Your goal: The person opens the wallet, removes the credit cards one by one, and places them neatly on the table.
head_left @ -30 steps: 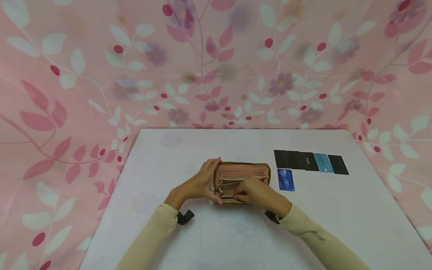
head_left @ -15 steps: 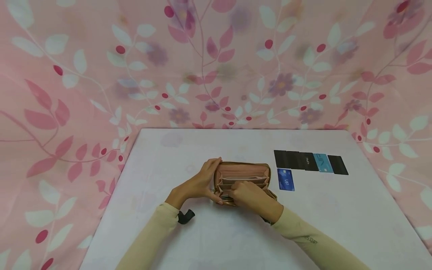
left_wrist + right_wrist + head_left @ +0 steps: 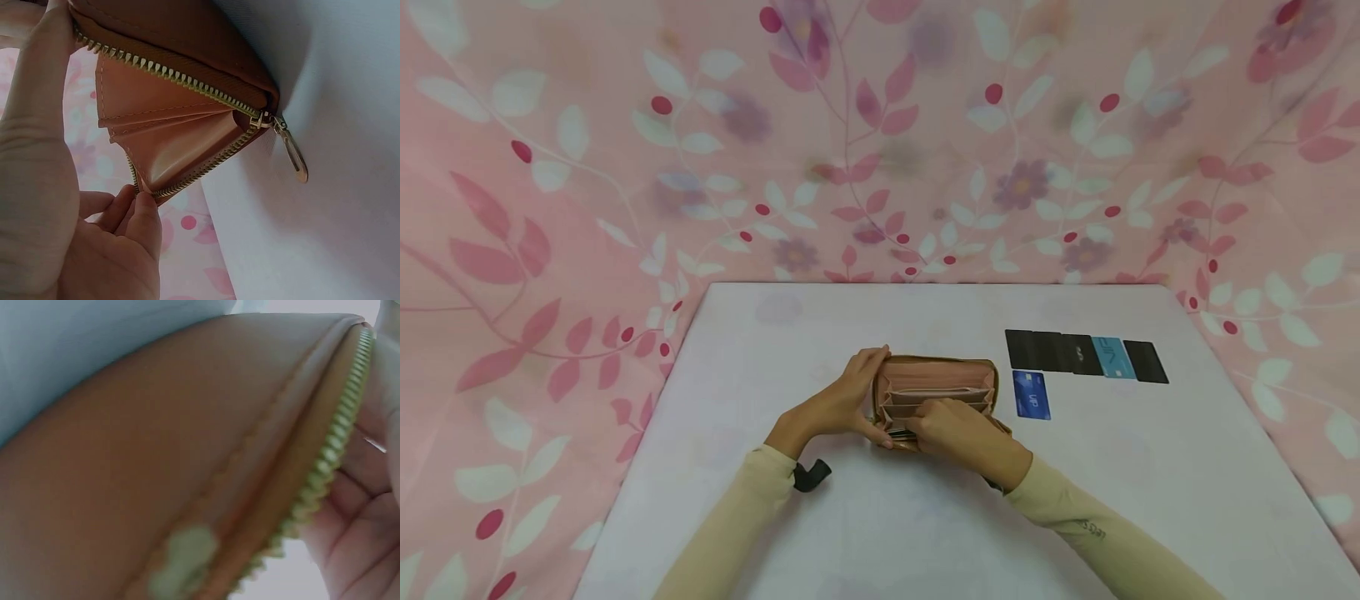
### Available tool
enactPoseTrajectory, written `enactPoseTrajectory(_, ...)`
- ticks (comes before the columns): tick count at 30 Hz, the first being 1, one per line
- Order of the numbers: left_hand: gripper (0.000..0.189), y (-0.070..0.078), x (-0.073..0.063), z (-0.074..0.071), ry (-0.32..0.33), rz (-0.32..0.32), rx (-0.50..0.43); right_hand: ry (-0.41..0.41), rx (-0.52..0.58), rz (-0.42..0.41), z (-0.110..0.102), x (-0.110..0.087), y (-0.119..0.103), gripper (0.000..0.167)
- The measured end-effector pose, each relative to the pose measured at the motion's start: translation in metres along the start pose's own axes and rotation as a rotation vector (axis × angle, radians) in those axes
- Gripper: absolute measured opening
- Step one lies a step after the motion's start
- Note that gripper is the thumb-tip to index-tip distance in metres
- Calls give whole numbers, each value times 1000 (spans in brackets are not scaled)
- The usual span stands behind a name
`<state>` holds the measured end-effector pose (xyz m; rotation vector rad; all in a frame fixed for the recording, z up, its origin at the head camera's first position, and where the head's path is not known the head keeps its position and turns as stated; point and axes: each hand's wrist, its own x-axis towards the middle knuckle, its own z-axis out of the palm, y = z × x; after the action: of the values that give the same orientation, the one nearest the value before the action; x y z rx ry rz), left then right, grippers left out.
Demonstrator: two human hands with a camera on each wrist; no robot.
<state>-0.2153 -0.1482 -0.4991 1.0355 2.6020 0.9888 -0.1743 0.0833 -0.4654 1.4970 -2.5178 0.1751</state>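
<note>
Wallet [image 3: 942,372], tan, one: unzipped at the middle of the table [image 3: 775,333], mouth up, between your two hands, its pink-lined compartments spread.

Left hand [image 3: 842,407], yours: at the wallet's left end, thumb to the near rim, fingers round the far rim, gripping the wallet with its mouth apart.

Right hand [image 3: 964,435], yours: fingers bent in at the near compartment. Fingertips hidden; whether they pinch anything, you cannot tell here.

Dark edges [image 3: 901,434], several, thin: in the near compartment beside those fingers; probably cards, too small to be sure.

Zip [image 3: 181,76], brass-coloured teeth: parted along the rim, with its zip pull [image 3: 292,153] hanging at the left end.

Dark cards [image 3: 1051,352], four, and light blue card [image 3: 1114,358], one: laid in a row right of the wallet. Blue card [image 3: 1032,395], one, marked VIP: just below the row's left end.

Handling, in judgement: brace the left end firmly so the wallet cannot slide; ease the near panel toward you without straining the gusset; feel for a single edge and draw straight, clear of the teeth.
</note>
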Motion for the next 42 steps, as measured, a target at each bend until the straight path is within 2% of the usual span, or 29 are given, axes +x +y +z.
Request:
enactPoseTrajectory(5, 138, -1, 1, -2, -9, -8, -21, 36, 13, -39, -1, 2, 7, 16)
enactPoseTrajectory(11, 136, -2, 1, -1, -18, -28, -33, 30, 163, 18, -7, 2, 10, 18)
enactPoseTrajectory(15, 137, -1, 0, -2, -16, -32, -25, 27, 205, 24, -10, -2, 9, 17)
enactPoseTrajectory(19, 137, -2, 0, -2, -13, -35, -17, 37, 190, 27, -11, -6, 6, 13)
enactPoseTrajectory(27, 136, -2, 1, 0, -3, -25, -34, 97, 23, 28, -11, -10, -3, 7)
enactPoseTrajectory(29, 137, -2, 1, 0, -15, -34, -32, 135, 28, 24, -16, -10, -4, 8)
enactPoseTrajectory(32, 138, -1, 0, 0, -20, -35, -34, 209, 96, 42, -27, -11, -3, 10)
enactPoseTrajectory(35, 138, 1, 0, -2, -6, -22, -42, 261, 216, 79, -39, -13, 2, 10)
enactPoseTrajectory(38, 138, 1, 0, -2, 3, -13, -36, 299, 338, 159, -46, -22, 15, 10)
enactPoseTrajectory(42, 138, 1, -1, 0, -17, -27, -31, 397, 478, 370, -48, -47, 40, 15)
